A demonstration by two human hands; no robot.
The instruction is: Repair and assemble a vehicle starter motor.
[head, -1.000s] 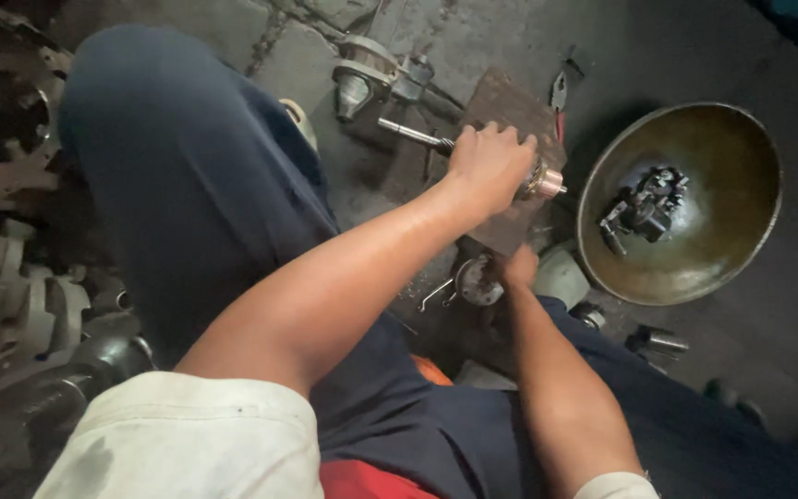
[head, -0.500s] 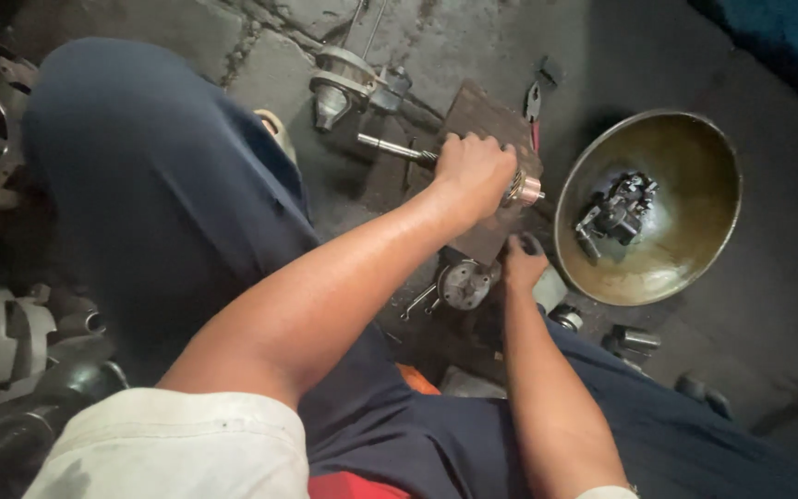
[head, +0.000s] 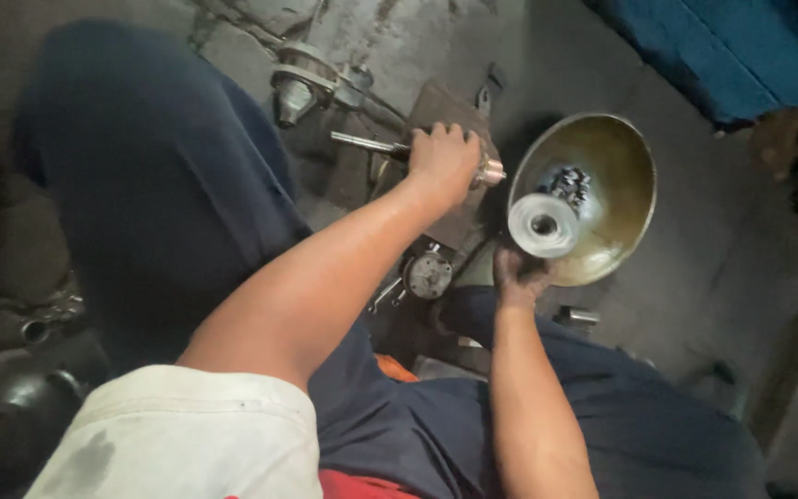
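My left hand [head: 442, 157] is closed around a metal shaft [head: 362, 141] that lies across a dark flat plate [head: 436, 106] on the floor; the shaft's shiny end [head: 489, 172] sticks out past my fist. My right hand [head: 516, 277] holds up a shiny round metal part [head: 543, 225] with a hole in its centre, just in front of the near rim of a brass-coloured bowl [head: 616, 222]. Small dark metal pieces [head: 568, 183] lie in the bowl.
A flanged metal fitting [head: 302, 88] lies on the floor beyond my left knee. A round metal piece [head: 429, 274] sits between my legs, a short cylinder [head: 576, 316] by my right thigh. Blue fabric [head: 741, 55] at top right; dark machine parts [head: 20, 323] at left.
My right hand has come up from beside the round piece on the floor and now holds a shiny round part by the bowl. My left hand keeps its grip on the shaft.
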